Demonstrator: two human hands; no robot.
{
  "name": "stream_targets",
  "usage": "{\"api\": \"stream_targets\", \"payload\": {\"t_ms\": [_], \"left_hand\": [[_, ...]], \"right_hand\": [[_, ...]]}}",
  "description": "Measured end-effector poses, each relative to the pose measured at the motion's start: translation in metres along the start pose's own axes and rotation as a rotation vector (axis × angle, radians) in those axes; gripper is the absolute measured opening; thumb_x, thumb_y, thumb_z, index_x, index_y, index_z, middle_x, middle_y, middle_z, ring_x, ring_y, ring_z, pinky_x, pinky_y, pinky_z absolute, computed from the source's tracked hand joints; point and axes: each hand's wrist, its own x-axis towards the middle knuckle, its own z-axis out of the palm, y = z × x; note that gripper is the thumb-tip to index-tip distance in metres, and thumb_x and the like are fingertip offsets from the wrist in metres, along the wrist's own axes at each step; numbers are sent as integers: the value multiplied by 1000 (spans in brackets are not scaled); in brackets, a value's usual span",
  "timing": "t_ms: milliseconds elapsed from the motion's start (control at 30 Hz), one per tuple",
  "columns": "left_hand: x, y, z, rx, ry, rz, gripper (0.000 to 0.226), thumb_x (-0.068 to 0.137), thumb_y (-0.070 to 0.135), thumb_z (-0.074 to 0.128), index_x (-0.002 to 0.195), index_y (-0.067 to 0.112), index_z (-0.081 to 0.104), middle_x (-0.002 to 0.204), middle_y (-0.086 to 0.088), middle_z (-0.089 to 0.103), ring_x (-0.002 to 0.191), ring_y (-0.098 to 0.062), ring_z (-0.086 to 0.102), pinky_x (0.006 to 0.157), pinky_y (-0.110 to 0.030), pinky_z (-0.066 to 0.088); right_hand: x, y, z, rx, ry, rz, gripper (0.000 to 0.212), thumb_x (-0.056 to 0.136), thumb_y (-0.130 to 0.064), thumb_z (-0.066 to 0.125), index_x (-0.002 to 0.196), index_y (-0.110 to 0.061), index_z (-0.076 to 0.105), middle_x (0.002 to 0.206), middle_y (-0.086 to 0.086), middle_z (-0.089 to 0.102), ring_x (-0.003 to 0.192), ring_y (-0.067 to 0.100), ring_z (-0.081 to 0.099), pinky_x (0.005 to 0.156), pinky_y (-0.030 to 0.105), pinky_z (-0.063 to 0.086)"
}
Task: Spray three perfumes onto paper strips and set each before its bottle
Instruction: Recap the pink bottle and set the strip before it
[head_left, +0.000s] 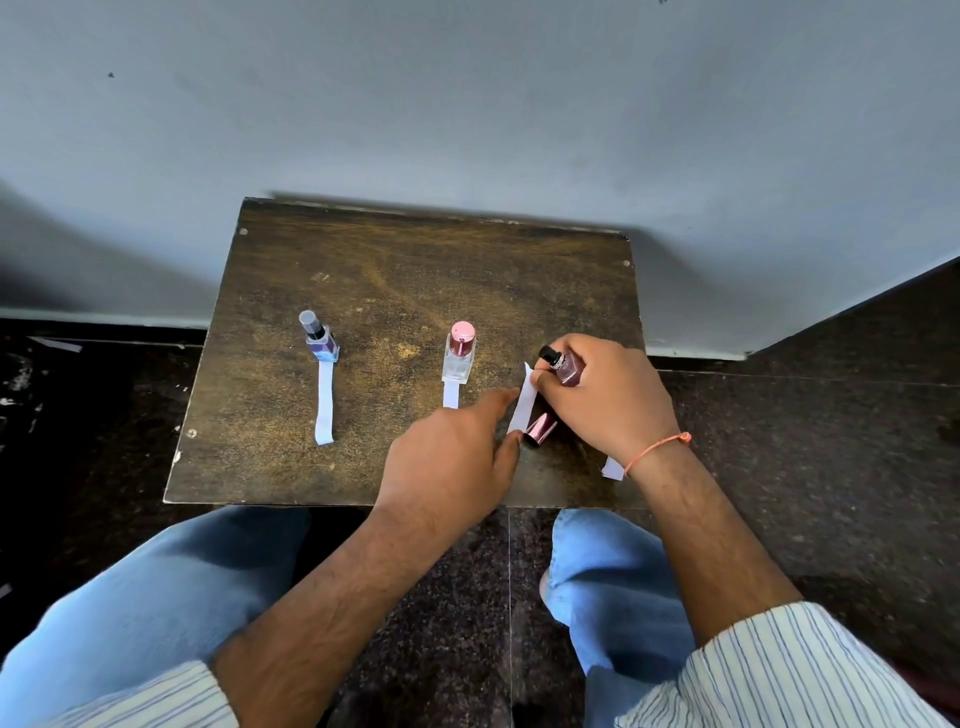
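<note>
The right hand (608, 395), clamped on the third bottle (566, 366), aims its nozzle left at the upright strip (524, 402) pinched in the nearer left hand (457, 457).

A small, dark, worn wooden worktop (395, 260) is set against a pale wall. Two capped bottles are stood on it: a blue bottle (321, 343) at the left and a clear bottle (459, 353) in the middle, each with a paper strip (324, 405) laid before it. A pink cap (540, 429) is laid on its side at the right.
</note>
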Motion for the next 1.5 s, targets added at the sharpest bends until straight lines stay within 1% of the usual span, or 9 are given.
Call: {"api": "stream_targets", "payload": {"t_ms": [233, 333, 433, 800, 967, 1067, 1233, 1367, 1500], "left_hand": [[2, 12, -5, 5, 80, 13, 35, 108, 51, 44, 139, 40, 57, 86, 1, 76, 78, -30, 75, 60, -33, 48], [4, 16, -3, -11, 95, 43, 42, 104, 66, 44, 132, 39, 59, 78, 10, 68, 75, -21, 73, 62, -32, 55], [4, 17, 0, -1, 102, 91, 51, 98, 75, 50, 134, 40, 59, 89, 15, 67, 79, -11, 70, 65, -28, 55], [8, 19, 6, -11, 53, 150, 34, 98, 63, 60, 120, 39, 71, 100, 18, 65, 91, -8, 68, 68, -27, 56], [6, 18, -7, -295, -1, 239, 27, 93, 59, 68, 111, 39, 73, 98, 19, 58, 70, 5, 55, 60, -22, 48], [4, 16, -21, -391, 4, 305, 22, 95, 49, 74, 113, 35, 75, 102, 19, 66, 66, 1, 56, 60, -19, 47], [3, 13, -37, -899, -144, 168, 10, 101, 24, 74, 110, 26, 76, 58, 25, 62, 41, -3, 33, 44, -24, 23], [4, 5, -45, -1147, -261, 152, 18, 101, 22, 69, 116, 14, 74, 84, 19, 72, 51, -20, 32, 44, -41, 29], [2, -6, -49, -1325, -356, 189, 30, 100, 24, 66, 123, 6, 69, 104, -5, 75, 46, -4, 39, 46, -18, 35]], "right_hand": [[-2, 2, -4, -68, 22, -16, 18, 96, -53, 69, 107, -38, 71, 91, -13, 77, 90, 20, 72, 76, 43, 62], [-2, 3, -7, -82, 22, -17, 19, 98, -52, 69, 110, -38, 72, 94, -13, 77, 91, 20, 72, 77, 42, 62], [-2, 5, -9, -90, 23, -11, 21, 98, -52, 70, 113, -38, 72, 95, -13, 77, 92, 20, 72, 78, 40, 61], [-1, 8, -9, -78, 13, -14, 21, 97, -52, 73, 110, -36, 70, 96, -12, 76, 93, 20, 72, 81, 43, 61], [3, 13, -11, -27, -8, 31, 22, 94, -51, 76, 106, -34, 70, 92, -12, 74, 91, 18, 71, 80, 39, 60], [6, 15, -13, -5, -23, 32, 23, 94, -51, 77, 104, -31, 73, 94, -10, 75, 92, 19, 71, 83, 43, 60], [6, 18, -15, 80, -62, 38, 20, 95, -43, 78, 110, -30, 78, 99, -8, 79, 96, 19, 74, 88, 47, 61], [5, 14, -14, 46, -93, 42, 20, 96, -35, 74, 115, -33, 79, 104, -8, 81, 100, 20, 73, 91, 45, 61], [4, 11, -17, 82, -95, 71, 19, 97, -35, 70, 114, -36, 79, 104, -12, 81, 101, 17, 74, 91, 44, 61]]}}
